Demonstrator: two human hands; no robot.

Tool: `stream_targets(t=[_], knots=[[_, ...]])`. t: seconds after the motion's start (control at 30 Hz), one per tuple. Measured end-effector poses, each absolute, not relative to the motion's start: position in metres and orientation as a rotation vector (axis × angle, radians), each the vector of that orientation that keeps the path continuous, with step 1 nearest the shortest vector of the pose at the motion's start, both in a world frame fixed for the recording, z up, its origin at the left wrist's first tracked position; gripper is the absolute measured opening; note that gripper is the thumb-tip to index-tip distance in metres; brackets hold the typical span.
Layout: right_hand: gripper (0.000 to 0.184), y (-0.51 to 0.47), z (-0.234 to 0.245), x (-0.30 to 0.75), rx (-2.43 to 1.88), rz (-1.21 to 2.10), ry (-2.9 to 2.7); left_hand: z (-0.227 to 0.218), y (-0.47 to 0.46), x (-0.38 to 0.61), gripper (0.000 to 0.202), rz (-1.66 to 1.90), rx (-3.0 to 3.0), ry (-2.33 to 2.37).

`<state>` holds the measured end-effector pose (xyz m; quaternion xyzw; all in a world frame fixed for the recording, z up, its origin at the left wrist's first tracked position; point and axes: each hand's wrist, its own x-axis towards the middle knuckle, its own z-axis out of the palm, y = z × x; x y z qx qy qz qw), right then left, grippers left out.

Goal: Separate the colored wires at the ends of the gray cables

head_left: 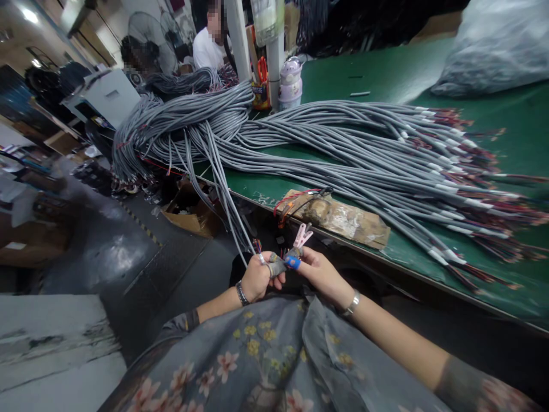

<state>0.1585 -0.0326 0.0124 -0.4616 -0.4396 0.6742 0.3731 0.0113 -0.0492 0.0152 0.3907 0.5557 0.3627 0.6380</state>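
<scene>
My left hand is closed around the end of a grey cable that hangs down from the bench; short coloured wires poke out above the fist. Close against it, my right hand has thumb and finger pinched together. Whatever lies in that pinch is too small and covered to name. Blue tape wraps the right thumb, and greyish wraps cover fingertips on the left. A pink clip stands just behind my right fingers; whether they touch it I cannot tell.
Many grey cables with white-banded, stripped ends lie across the green bench. A taped wooden block sits at its front edge. Behind are a lilac bottle, a plastic bag and a person in white. A cardboard box stands below.
</scene>
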Motion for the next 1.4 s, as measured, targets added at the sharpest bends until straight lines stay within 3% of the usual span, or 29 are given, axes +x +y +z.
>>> stream_targets(t=[0.9,1.4], knots=[[0.039,-0.031,0.016,0.158,-1.117,1.826,-1.109,0.015,-0.05,0.012,0.021,0.852,0.861,1.272],[0.032,-0.033,0.007,0.156,-1.241,1.546,-1.276,0.013,-0.051,0.013,0.023,0.811,0.895,1.293]])
